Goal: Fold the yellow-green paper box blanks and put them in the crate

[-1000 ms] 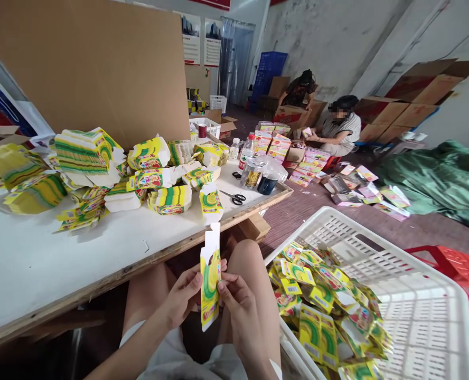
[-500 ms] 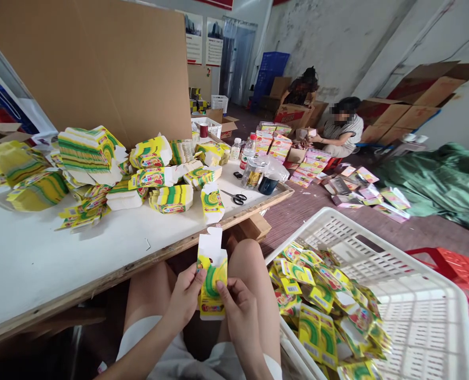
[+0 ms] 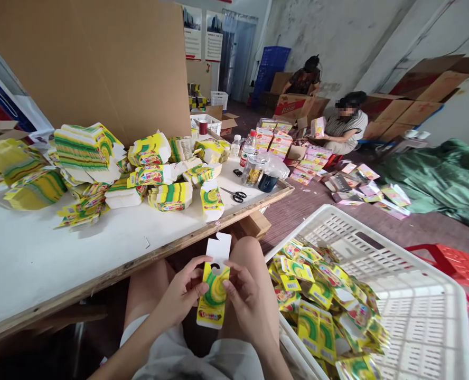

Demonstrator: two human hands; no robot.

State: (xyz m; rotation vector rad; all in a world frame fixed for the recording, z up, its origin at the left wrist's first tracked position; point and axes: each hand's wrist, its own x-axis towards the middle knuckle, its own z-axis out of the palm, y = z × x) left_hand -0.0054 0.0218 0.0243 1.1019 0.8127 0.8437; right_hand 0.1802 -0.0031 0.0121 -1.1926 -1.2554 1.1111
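Over my lap I hold a small yellow and green carton (image 3: 214, 287) with a white hang tab at its top. My left hand (image 3: 181, 293) pinches its left edge, fingers curled round it. My right hand (image 3: 244, 295) grips the right edge, thumb on the printed front. The carton faces me, tilted a little to the right. Just beyond it runs the front edge of the white table (image 3: 80, 248). To my right is a white plastic crate (image 3: 416, 311) with several folded cartons of the same print (image 3: 321, 311).
Stacks of flat yellow and green cartons (image 3: 84, 148) cover the far part of the table, in front of a big cardboard sheet (image 3: 100, 63). Scissors (image 3: 234, 195), bottles and a jar (image 3: 252, 169) lie at its right end. Two people sit on the floor among pink boxes (image 3: 309, 158). A red stool (image 3: 456, 269) stands far right.
The carton has turned from edge-on to face me and its body has opened out. Both hands have shifted to its sides and sunk slightly toward my lap.
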